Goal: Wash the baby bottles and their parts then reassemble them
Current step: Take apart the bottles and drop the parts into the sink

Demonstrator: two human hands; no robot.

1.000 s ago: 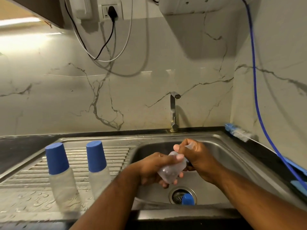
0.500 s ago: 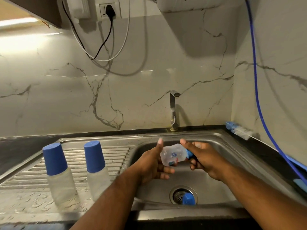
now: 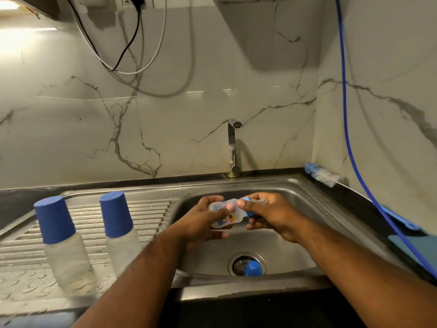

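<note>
Over sink [image 3: 305, 192]: left hand [image 3: 201, 222] grips clear bottle [image 3: 224, 216]; right hand [image 3: 272, 214] pinches blue collar [image 3: 250, 213], mostly hidden.

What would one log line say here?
left hand: holds clear bottle; right hand: grips its blue collar; blue cap: by sink drain; two capped bottles: drainboard

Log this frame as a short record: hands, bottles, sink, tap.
left hand: grips the clear bottle round its body
right hand: grips the same bottle's blue-ringed end
bottle position: held sideways above the sink basin
drainboard: left capped bottle and right capped bottle, both upright, blue caps on
basin: loose blue cap lying at the drain
tap: no water visible
counter, back right: bottle brush
</note>
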